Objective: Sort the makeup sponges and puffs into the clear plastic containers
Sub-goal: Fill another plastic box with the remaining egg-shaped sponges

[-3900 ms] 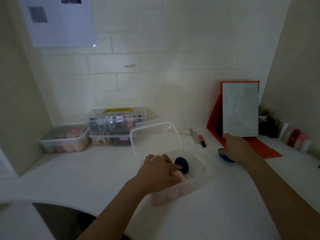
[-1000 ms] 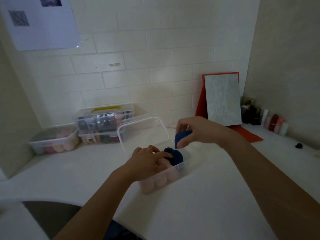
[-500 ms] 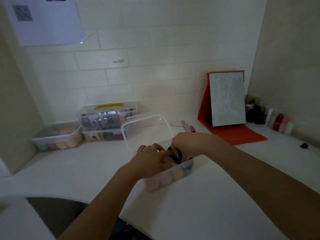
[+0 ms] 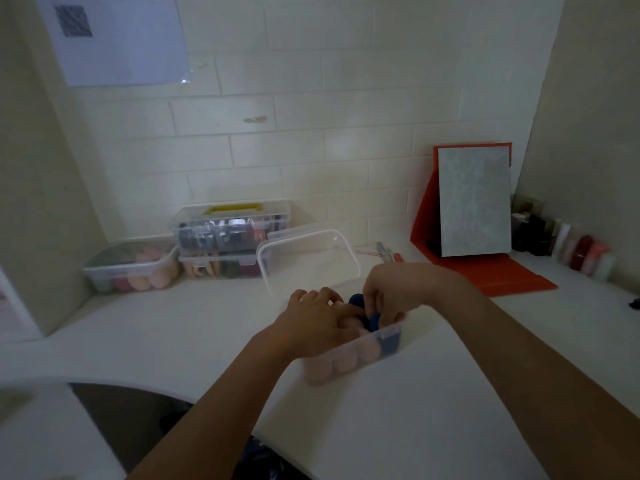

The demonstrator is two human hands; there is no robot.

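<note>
A clear plastic container [image 4: 349, 358] sits on the white counter in front of me, its lid [image 4: 308, 261] standing open behind it. Pink sponges [image 4: 341, 362] fill its near side, and dark blue sponges lie at its right end. My left hand [image 4: 315, 323] rests palm down on the pink sponges inside. My right hand [image 4: 394, 292] reaches in from the right, its fingers pinched on a dark blue sponge [image 4: 372, 320] that is pressed down among the others. Another blue sponge [image 4: 356, 300] shows between my hands.
A second clear tub [image 4: 133, 268] with pink and peach sponges stands at the back left. Stacked clear organiser boxes [image 4: 230, 233] sit beside it. A red folding stand with a mirror [image 4: 474, 206], pens [image 4: 388, 252] and small bottles [image 4: 568, 247] line the back right.
My right hand picked up a blue sponge from beside the red stand, carried it over the container and lowered it in. My left hand stayed on the pink sponges.
</note>
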